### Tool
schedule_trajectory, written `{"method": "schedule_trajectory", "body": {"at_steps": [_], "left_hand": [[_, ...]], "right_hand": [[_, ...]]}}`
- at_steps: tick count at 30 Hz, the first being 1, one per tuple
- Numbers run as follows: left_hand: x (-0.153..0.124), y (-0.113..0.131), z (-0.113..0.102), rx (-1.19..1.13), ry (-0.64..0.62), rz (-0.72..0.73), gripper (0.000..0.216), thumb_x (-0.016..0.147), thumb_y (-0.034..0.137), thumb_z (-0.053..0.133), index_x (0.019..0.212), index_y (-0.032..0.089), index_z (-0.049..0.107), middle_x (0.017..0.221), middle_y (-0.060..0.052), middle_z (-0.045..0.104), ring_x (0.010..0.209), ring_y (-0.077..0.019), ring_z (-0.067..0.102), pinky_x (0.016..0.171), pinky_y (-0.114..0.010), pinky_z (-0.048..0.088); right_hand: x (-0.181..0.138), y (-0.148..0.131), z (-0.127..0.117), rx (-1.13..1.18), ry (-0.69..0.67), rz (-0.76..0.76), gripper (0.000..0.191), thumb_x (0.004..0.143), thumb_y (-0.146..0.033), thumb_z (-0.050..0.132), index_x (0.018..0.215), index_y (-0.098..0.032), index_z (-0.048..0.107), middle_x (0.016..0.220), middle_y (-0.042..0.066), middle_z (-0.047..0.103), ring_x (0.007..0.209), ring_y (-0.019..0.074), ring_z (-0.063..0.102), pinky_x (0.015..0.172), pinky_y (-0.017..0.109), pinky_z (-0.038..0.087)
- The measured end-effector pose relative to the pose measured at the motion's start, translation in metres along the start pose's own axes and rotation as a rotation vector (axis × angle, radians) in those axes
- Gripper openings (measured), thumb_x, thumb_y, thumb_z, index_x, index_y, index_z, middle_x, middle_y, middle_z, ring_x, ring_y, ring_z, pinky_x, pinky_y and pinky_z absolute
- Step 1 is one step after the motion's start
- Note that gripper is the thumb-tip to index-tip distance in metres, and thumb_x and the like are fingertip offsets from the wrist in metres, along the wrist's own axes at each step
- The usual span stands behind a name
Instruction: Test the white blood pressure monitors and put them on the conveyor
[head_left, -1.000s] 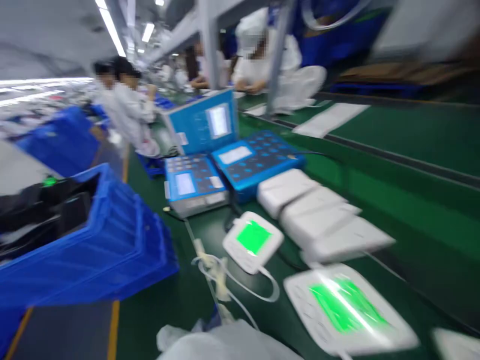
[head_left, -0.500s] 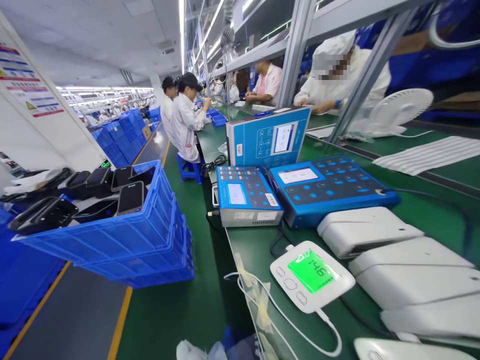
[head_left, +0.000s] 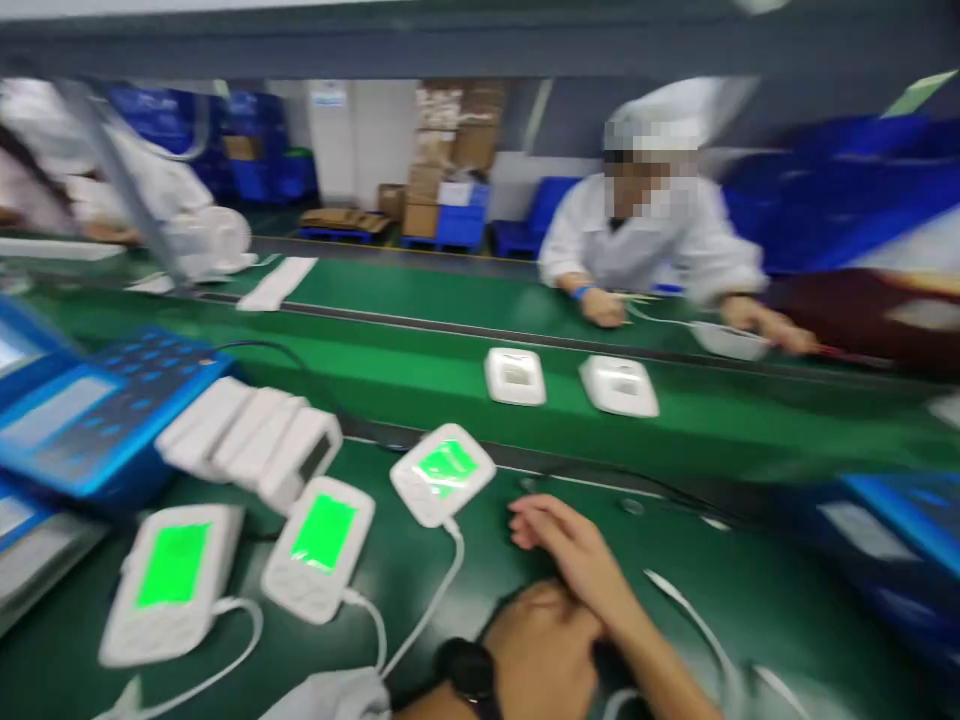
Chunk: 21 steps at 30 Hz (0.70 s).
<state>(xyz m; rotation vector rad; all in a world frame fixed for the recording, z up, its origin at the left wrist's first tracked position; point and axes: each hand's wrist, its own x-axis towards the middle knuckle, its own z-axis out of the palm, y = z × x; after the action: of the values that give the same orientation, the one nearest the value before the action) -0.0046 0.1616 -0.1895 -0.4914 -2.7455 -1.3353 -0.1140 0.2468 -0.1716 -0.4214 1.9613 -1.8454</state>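
Note:
My right hand point(head_left: 576, 552) lies on the green bench with its fingers stretched out toward a white monitor with a lit green screen point(head_left: 444, 472), holding nothing. My left hand point(head_left: 541, 642), a dark watch point(head_left: 466, 672) on its wrist, rests just behind and partly under the right forearm; its fingers are hidden. Two more white monitors with green screens point(head_left: 174, 575) point(head_left: 321, 545) lie to the left, each with a white cable running toward me. The picture is smeared by motion.
A row of white units point(head_left: 251, 440) leans beside a blue tester point(head_left: 97, 415) at the left. Two white housings point(head_left: 514, 375) point(head_left: 619, 385) lie on the conveyor belt point(head_left: 420, 370). A co-worker in white point(head_left: 645, 240) sits across it. Another blue device point(head_left: 900, 510) is at the right.
My view has swung right, from the aisle and blue crates to the bench and conveyor. My two hands have come into view, and three lit monitors now show.

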Motion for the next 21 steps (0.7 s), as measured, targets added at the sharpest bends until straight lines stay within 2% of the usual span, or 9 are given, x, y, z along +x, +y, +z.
{"method": "schedule_trajectory", "body": {"at_steps": [3, 5, 8, 10, 12, 13, 15, 18, 21], "left_hand": [[0.005, 0.006, 0.006, -0.027, 0.024, 0.002, 0.034, 0.082, 0.003, 0.054, 0.112, 0.016, 0.065, 0.115, -0.012, 0.072, 0.117, -0.0276, 0.065, 0.107, -0.042, 0.053], [0.001, 0.013, -0.004, 0.025, 0.001, 0.013, 0.032, 0.083, 0.004, 0.051, 0.107, 0.019, 0.067, 0.108, -0.010, 0.074, 0.108, -0.0271, 0.069, 0.099, -0.041, 0.056], [-0.004, 0.028, -0.042, 0.112, 0.010, 0.012, 0.027, 0.090, 0.013, 0.050, 0.105, 0.025, 0.069, 0.086, -0.003, 0.076, 0.077, -0.0223, 0.072, 0.075, -0.033, 0.058], [0.001, 0.030, -0.080, 0.157, 0.177, -0.038, 0.027, 0.098, 0.023, 0.047, 0.110, 0.029, 0.070, 0.088, -0.001, 0.077, 0.077, -0.0205, 0.072, 0.074, -0.031, 0.057], [0.015, 0.019, -0.120, 0.285, 0.384, -0.130, 0.030, 0.103, 0.035, 0.043, 0.116, 0.027, 0.069, 0.109, -0.006, 0.077, 0.101, -0.0244, 0.071, 0.092, -0.036, 0.054], [0.024, 0.008, -0.138, 0.381, 0.436, -0.187, 0.035, 0.103, 0.039, 0.041, 0.120, 0.023, 0.067, 0.120, -0.010, 0.074, 0.115, -0.0285, 0.067, 0.103, -0.042, 0.049], [0.044, -0.019, -0.166, 0.540, 0.375, -0.351, 0.042, 0.102, 0.042, 0.037, 0.124, 0.017, 0.063, 0.130, -0.017, 0.067, 0.124, -0.0342, 0.060, 0.109, -0.048, 0.043], [0.065, -0.053, -0.186, 0.598, 0.241, -0.514, 0.037, 0.100, 0.044, 0.035, 0.102, 0.020, 0.063, 0.106, -0.015, 0.071, 0.105, -0.0332, 0.066, 0.091, -0.042, 0.048], [0.070, -0.065, -0.192, 0.586, 0.216, -0.558, 0.039, 0.099, 0.052, 0.034, 0.081, 0.024, 0.055, 0.082, -0.008, 0.069, 0.083, -0.0286, 0.067, 0.073, -0.034, 0.047]], "right_hand": [[0.003, -0.002, 0.002, -0.031, 0.028, -0.022, 0.051, 0.082, -0.071, 0.069, 0.090, -0.021, 0.074, 0.075, 0.005, 0.072, 0.066, 0.0202, 0.069, 0.066, 0.034, 0.057], [0.002, 0.000, 0.004, -0.047, 0.016, -0.040, 0.049, 0.088, -0.068, 0.062, 0.092, -0.021, 0.071, 0.077, 0.004, 0.072, 0.068, 0.0193, 0.069, 0.068, 0.033, 0.057], [-0.004, 0.003, 0.006, -0.095, -0.014, -0.083, 0.041, 0.095, -0.058, 0.054, 0.094, -0.020, 0.070, 0.078, 0.004, 0.071, 0.070, 0.0185, 0.068, 0.068, 0.031, 0.055], [-0.007, 0.003, 0.012, -0.163, -0.025, -0.125, 0.033, 0.098, -0.048, 0.053, 0.093, -0.021, 0.071, 0.079, 0.003, 0.072, 0.072, 0.0185, 0.066, 0.071, 0.031, 0.053], [-0.012, -0.001, 0.024, -0.251, -0.032, -0.164, 0.025, 0.099, -0.036, 0.054, 0.094, -0.021, 0.073, 0.084, 0.004, 0.073, 0.080, 0.0199, 0.066, 0.080, 0.033, 0.050], [-0.014, -0.004, 0.032, -0.295, -0.039, -0.178, 0.022, 0.100, -0.030, 0.055, 0.095, -0.021, 0.075, 0.088, 0.004, 0.075, 0.086, 0.0209, 0.066, 0.086, 0.034, 0.049], [-0.018, -0.012, 0.052, -0.371, -0.066, -0.187, 0.020, 0.100, -0.024, 0.056, 0.099, -0.020, 0.076, 0.098, 0.006, 0.077, 0.098, 0.0233, 0.067, 0.095, 0.035, 0.046], [-0.018, -0.022, 0.079, -0.452, -0.083, -0.142, 0.019, 0.099, -0.022, 0.057, 0.106, -0.015, 0.074, 0.105, 0.012, 0.077, 0.102, 0.0280, 0.069, 0.094, 0.037, 0.048], [-0.011, -0.030, 0.090, -0.483, -0.084, -0.071, 0.020, 0.096, -0.022, 0.056, 0.099, -0.016, 0.075, 0.102, 0.013, 0.078, 0.099, 0.0311, 0.073, 0.087, 0.037, 0.051]]}}
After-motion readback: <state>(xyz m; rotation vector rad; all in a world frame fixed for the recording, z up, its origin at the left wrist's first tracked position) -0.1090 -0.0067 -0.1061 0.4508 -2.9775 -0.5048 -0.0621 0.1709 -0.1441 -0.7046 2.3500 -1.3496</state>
